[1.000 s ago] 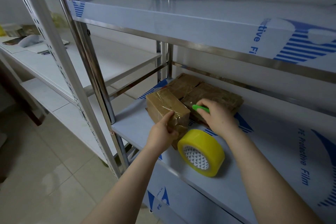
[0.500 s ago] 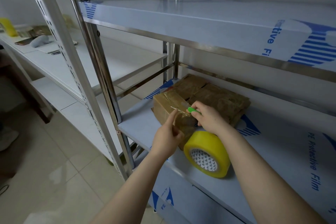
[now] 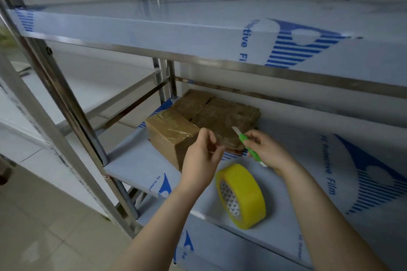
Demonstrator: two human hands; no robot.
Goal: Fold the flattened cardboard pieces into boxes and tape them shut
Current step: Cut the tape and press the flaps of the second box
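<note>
two steel shelf levels fill the view: upper shelf (image 3: 154, 28) and middle shelf (image 3: 136, 160), both wrapped in white film with blue stripe logos, carried on shiny steel uprights (image 3: 66, 103). pale tiled floor (image 3: 44, 233) lower left, white wall behind, a second rack (image 3: 123, 86) with white boards off to the left.

readable print on the middle shelf film: "pe protective film". upper shelf edge shows only "tive fi", rest cut off.

taped box (image 3: 169, 138) sits on the left part of the middle shelf, brown, glossy clear tape over the top. just behind it, touching, a stack of brown cardboard (image 3: 224, 112) pushed to the back rail; can't tell if flat pieces or made-up boxes. yellow tape roll (image 3: 244, 196) stands on edge near the shelf front, right of the box and apart from it, white triangle pattern inside the core.

left hand (image 3: 201, 160) hovers at the box's right end, fingers curled, thumb and forefinger pinching a clear tape strip (image 3: 222, 141) that seems to run from the box; strip very faint. right hand (image 3: 269, 152) is closed round a green cutter (image 3: 250, 146), blade out, pointing up-left, near the left fingertips; contact with the strip unclear.
</note>
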